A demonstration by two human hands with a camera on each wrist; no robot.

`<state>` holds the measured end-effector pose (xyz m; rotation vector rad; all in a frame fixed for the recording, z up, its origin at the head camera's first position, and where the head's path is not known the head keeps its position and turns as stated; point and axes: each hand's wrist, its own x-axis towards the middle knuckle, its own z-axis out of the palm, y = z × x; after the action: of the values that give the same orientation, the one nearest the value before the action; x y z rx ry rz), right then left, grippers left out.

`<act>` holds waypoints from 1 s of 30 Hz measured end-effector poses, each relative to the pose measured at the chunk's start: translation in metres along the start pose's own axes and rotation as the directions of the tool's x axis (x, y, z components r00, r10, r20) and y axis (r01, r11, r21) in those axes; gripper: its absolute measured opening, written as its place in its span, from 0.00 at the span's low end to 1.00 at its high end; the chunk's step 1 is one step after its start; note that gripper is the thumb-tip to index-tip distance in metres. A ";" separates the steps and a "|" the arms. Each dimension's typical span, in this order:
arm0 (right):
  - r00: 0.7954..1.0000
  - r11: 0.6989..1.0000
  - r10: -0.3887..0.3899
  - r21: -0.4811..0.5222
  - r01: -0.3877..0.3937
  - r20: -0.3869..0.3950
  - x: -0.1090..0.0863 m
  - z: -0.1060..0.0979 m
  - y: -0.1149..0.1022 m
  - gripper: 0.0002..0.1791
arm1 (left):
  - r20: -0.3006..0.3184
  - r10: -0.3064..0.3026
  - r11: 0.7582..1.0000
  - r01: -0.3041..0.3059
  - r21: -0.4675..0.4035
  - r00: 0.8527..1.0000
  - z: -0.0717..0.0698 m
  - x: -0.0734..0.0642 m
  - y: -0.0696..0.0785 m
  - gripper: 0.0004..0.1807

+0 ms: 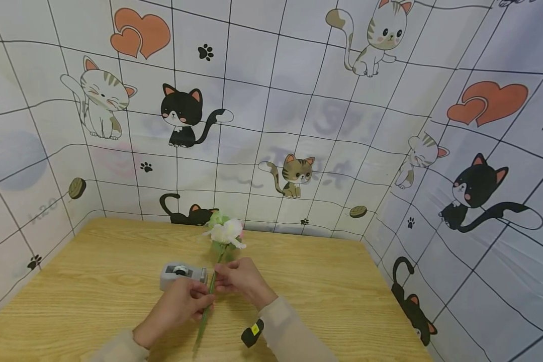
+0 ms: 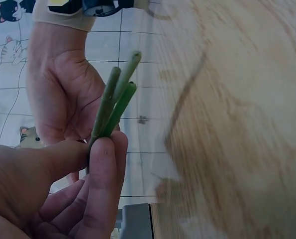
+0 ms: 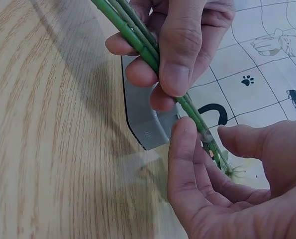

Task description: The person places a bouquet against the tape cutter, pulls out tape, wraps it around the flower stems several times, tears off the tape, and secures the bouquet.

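Observation:
My left hand (image 1: 178, 304) pinches a bundle of three green flower stems (image 2: 109, 107) between thumb and fingers, near their cut ends. In the head view the white flower heads (image 1: 226, 232), with a little pale green and pink, point away from me. My right hand (image 3: 237, 184) is farther up the stems, its index finger beside them and its thumb apart from that finger. A shiny clear patch, seemingly tape (image 3: 206, 137), lies on the stems there. Just behind my left hand stands a grey tape dispenser (image 1: 166, 277).
The wooden table (image 1: 317, 286) carries the dispenser. A black strap piece with a yellow mark (image 1: 252, 333) is by my right sleeve. Cat-printed cloth (image 1: 253, 125) hangs behind and along both sides. A faint translucent strip (image 3: 142, 164) shows near the dispenser in the right wrist view.

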<state>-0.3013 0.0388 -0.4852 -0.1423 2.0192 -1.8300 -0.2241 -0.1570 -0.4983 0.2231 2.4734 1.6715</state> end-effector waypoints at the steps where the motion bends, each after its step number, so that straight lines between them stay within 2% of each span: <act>1: 1.000 1.000 -0.001 -0.003 0.001 -0.003 -0.001 0.001 0.000 0.15 | -0.010 0.012 1.000 -0.011 0.019 1.000 0.001 0.000 0.001 0.07; 6: 1.000 1.000 -0.019 -0.025 0.019 -0.021 -0.002 0.005 0.000 0.13 | -0.075 0.066 0.989 -0.055 0.136 0.995 0.006 -0.001 0.004 0.04; 11: 0.998 0.998 -0.043 -0.040 0.041 -0.049 0.000 0.008 0.001 0.12 | -0.141 0.082 0.970 -0.046 0.240 0.987 0.013 -0.002 0.009 0.03; 16: 0.997 0.998 -0.043 -0.046 0.040 -0.061 0.003 0.009 0.003 0.10 | -0.152 0.082 0.967 -0.042 0.253 0.985 0.014 -0.003 0.010 0.03; 19: 0.998 0.999 -0.026 -0.046 0.024 -0.055 0.003 0.008 0.002 0.09 | -0.118 0.086 0.976 -0.060 0.208 0.989 0.011 -0.002 0.007 0.04; 22: 0.999 0.999 -0.016 -0.051 0.013 -0.051 0.004 0.006 0.002 0.08 | -0.063 0.072 0.991 -0.064 0.121 0.995 0.005 -0.001 0.004 0.08; 26: 0.999 0.999 -0.010 -0.045 0.008 -0.040 0.005 0.006 0.002 0.09 | 0.020 0.013 1.000 -0.013 -0.014 1.000 -0.003 0.001 -0.001 0.16; 30: 1.000 1.000 0.002 0.005 -0.002 -0.024 0.007 0.009 0.002 0.09 | 0.100 -0.047 0.990 0.060 -0.128 0.994 -0.009 0.003 -0.009 0.20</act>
<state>-0.3039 0.0288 -0.4889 -0.1170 2.0304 -1.8439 -0.2297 -0.1678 -0.5029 0.2154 2.2705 1.7486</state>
